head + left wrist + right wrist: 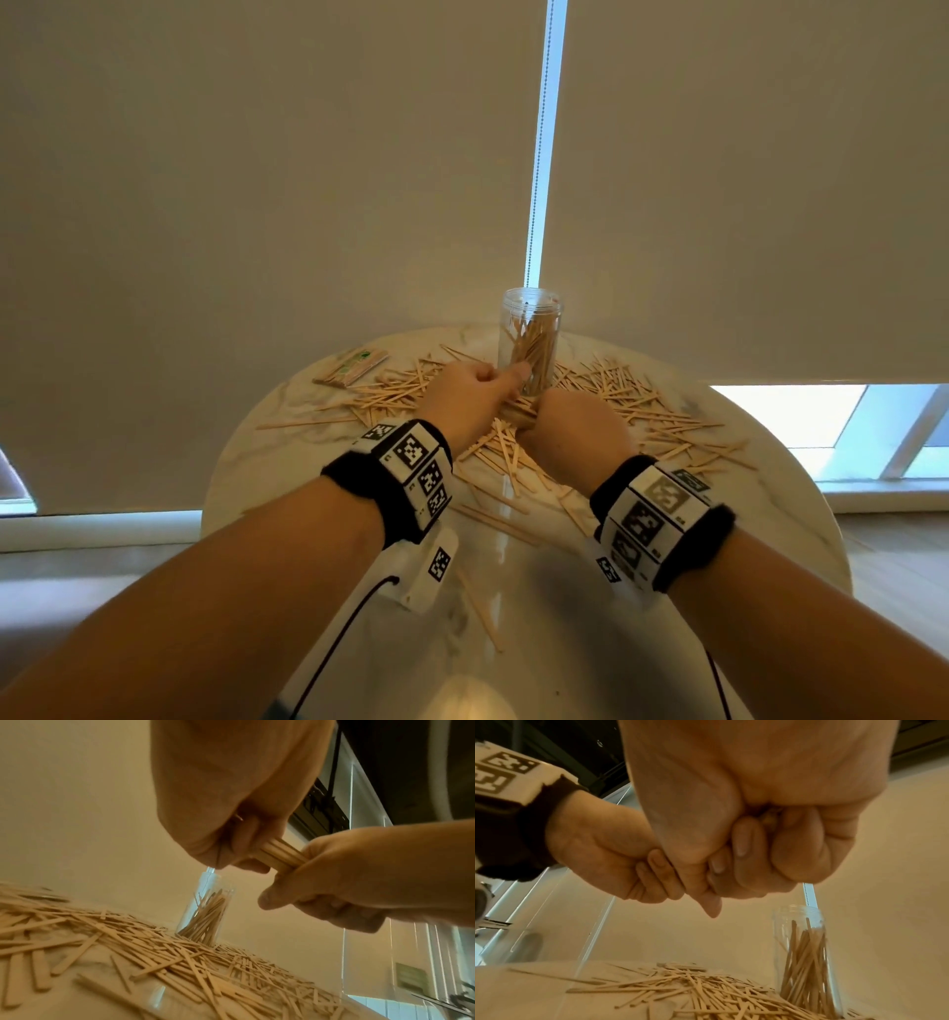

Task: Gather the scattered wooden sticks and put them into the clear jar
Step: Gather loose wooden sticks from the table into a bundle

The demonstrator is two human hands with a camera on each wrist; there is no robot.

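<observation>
1. Nearest the head camera are the person's two forearms, each with a black wristband (395, 480) carrying white blocks of square black-and-white markers; a thin black cable runs down from the left one.
2. The left hand (464, 398) and right hand (575, 437) meet above the middle of the table, both curled around one bundle of sticks (281, 853). In the left wrist view the bundle bridges the two fists, its shafts lying side by side; the right thumb points down below it.
3. The clear jar (531, 339) stands upright and lidless at the far side of the table, just beyond the hands and partly hidden by the left thumb in the head view. It is part-filled with sticks leaning at angles against its wall.
4. The scattered wooden sticks (642, 406) lie in a wide, tangled band across the table, thickest around the foot of the jar and under the hands, with flatter, wider sticks mixed among thin ones. A few loose ones lie nearer the person.
5. The table (770, 488) is round, with a pale, glossy marbled top.
6. A flat packet of sticks (352, 367) with a green mark lies at the far left edge, apart from the jar.
7. Behind the table hang two pale roller blinds (257, 205), with a bead chain in the bright gap between them and daylight showing beneath their hems.
</observation>
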